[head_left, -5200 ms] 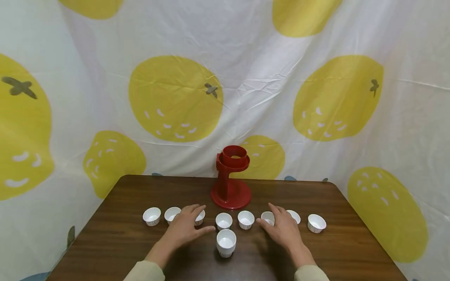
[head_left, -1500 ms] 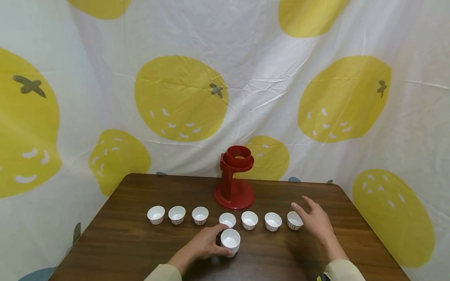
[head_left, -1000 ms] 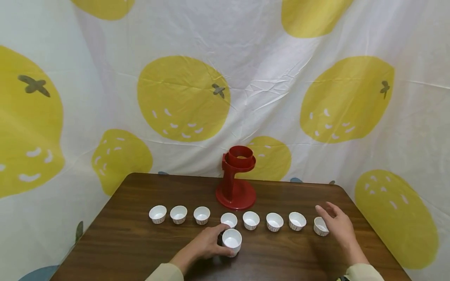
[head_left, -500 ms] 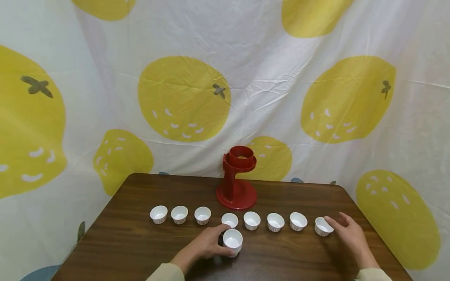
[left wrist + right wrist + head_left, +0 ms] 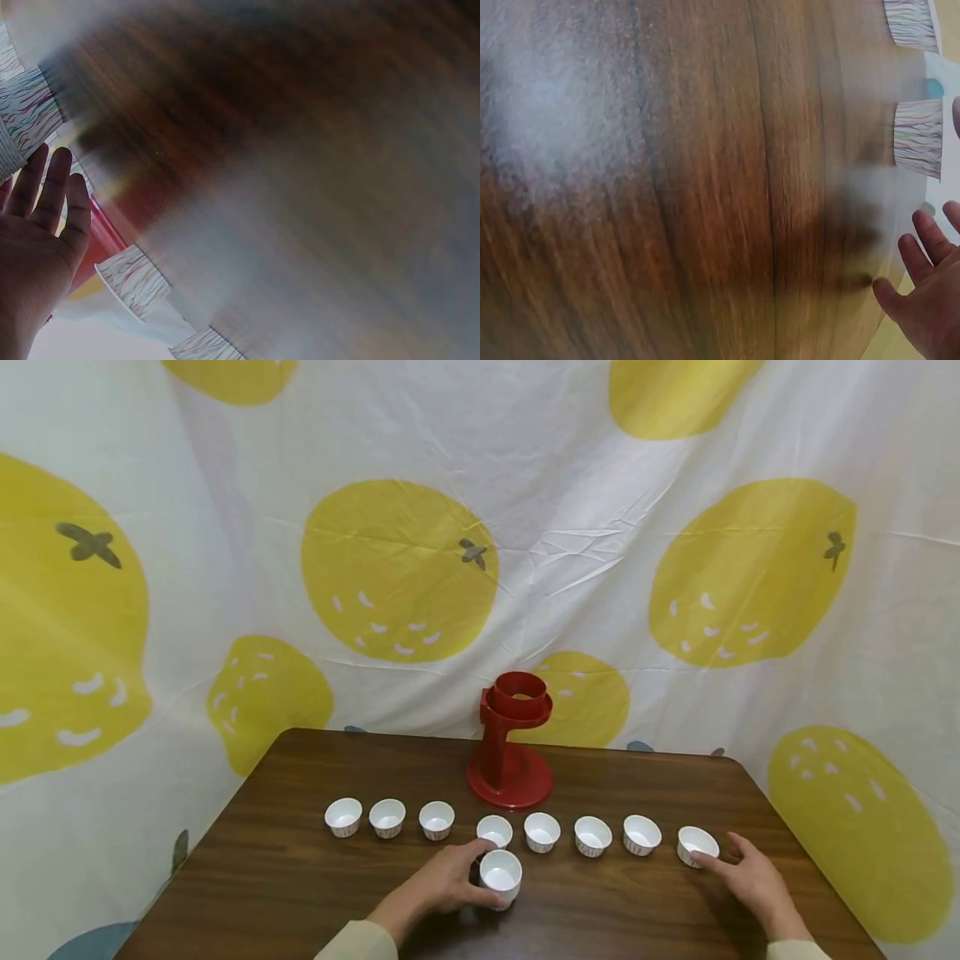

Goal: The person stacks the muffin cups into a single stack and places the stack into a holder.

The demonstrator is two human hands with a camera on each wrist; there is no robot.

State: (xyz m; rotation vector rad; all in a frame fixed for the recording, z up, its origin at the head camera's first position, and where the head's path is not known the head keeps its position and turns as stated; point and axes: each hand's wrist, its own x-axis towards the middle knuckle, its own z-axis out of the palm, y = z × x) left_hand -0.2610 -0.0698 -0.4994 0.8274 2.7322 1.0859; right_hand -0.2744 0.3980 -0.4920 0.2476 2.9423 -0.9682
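Holding the near cup (image 5: 501,878) at table (image 5: 262,877) centre, left hand (image 5: 448,885) curls round it; right hand (image 5: 753,881), fingers relaxed, touches the end cup (image 5: 697,846) at 3 o'clock.

The table (image 5: 300,860) is dark wood-grain, smooth with a soft sheen. The cups (image 5: 501,877) look like thin white paper, matt, with pleated sides; the wrist views show fine coloured streaks on their outer walls, though these are blurred. The stand (image 5: 510,743) is red plastic, glossy. The backdrop (image 5: 585,527) is creased white cloth printed with matt yellow fruit. The sleeves (image 5: 360,943) seem soft beige fabric.
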